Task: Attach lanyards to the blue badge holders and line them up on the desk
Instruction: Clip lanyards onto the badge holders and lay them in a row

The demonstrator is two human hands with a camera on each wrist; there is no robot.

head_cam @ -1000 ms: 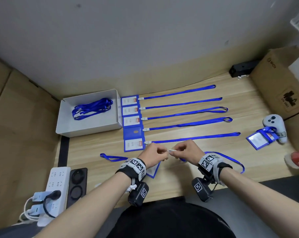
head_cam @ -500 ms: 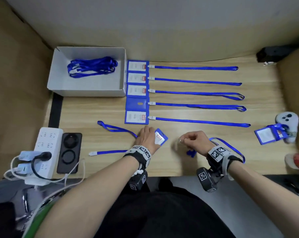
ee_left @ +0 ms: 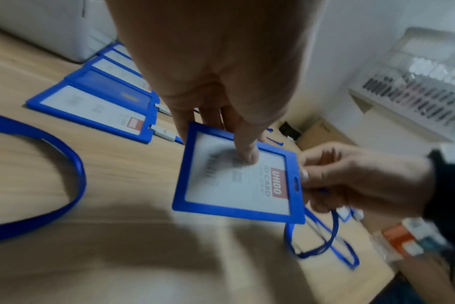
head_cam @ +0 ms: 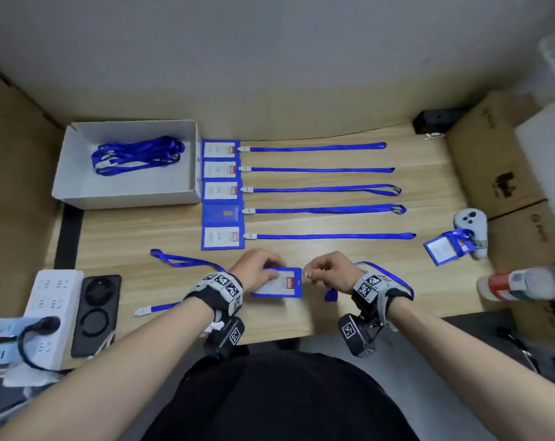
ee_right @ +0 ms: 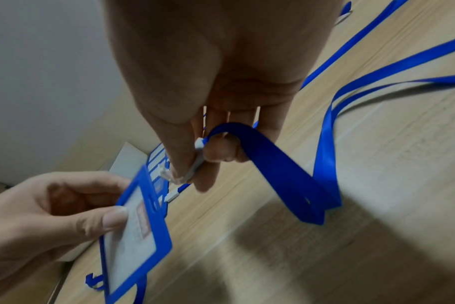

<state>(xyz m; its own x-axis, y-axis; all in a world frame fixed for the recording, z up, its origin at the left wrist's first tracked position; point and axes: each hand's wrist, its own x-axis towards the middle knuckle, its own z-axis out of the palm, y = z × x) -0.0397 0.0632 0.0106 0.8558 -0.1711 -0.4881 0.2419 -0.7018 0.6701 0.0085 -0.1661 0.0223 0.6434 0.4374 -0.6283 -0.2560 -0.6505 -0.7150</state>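
Note:
My left hand (head_cam: pixel 261 272) pinches a blue badge holder (head_cam: pixel 281 283) by its left part, thumb on the clear face (ee_left: pixel 239 179), just above the desk. My right hand (head_cam: pixel 314 275) pinches the white clip (ee_right: pixel 192 164) of a blue lanyard (ee_right: pixel 273 164), right beside the holder's slot edge. The clip and the slot are close but apart. The lanyard's strap trails to the right over the desk (head_cam: pixel 384 275). Several finished badges with straightened lanyards (head_cam: pixel 222 192) lie in a column further back. Another loose lanyard (head_cam: pixel 187 261) lies to the left.
A white box (head_cam: pixel 126 198) with more lanyards stands at the back left. A power strip (head_cam: pixel 51 310) and black pad (head_cam: pixel 96 313) sit front left. At the right are a controller (head_cam: pixel 470 221), spare badge holders (head_cam: pixel 444 248), a bottle (head_cam: pixel 524 284) and cardboard boxes (head_cam: pixel 499 167).
My left hand went down to the badge holder on the desk, took hold of it and brought it up beside the clip. My right hand kept its pinch on the clip.

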